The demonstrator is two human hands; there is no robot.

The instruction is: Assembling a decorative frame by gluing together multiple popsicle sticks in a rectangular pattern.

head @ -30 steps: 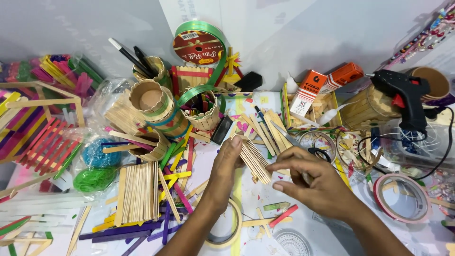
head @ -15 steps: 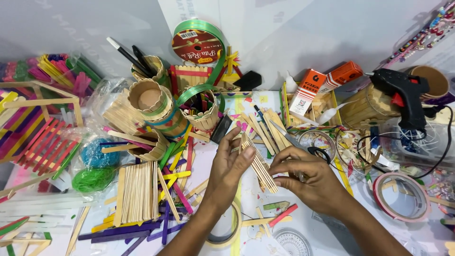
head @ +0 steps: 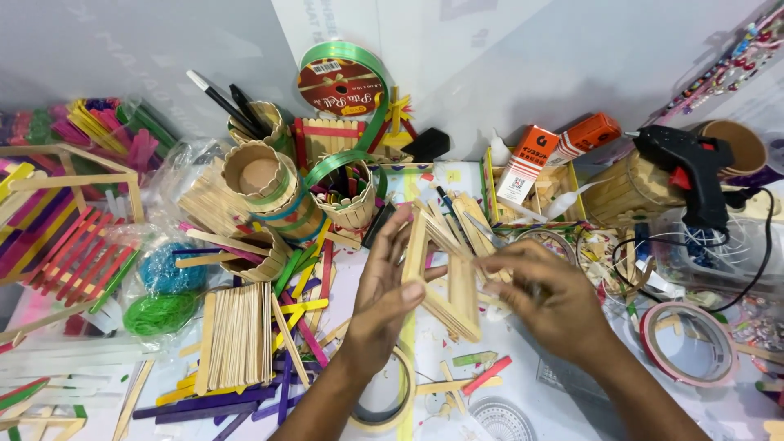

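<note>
- Left hand (head: 384, 290) now clasping the stick frame (head: 445, 282), lifted upright over the table (head: 531, 400); it lay flatter a second ago.
- Right hand (head: 543, 302) pinching its right edge.
- Beyond, glue gun (head: 690, 167) sits untouched.

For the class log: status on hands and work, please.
Left hand grips wooden stick frame. Right hand pinches its edge. Loose sticks crowd the table.
</note>
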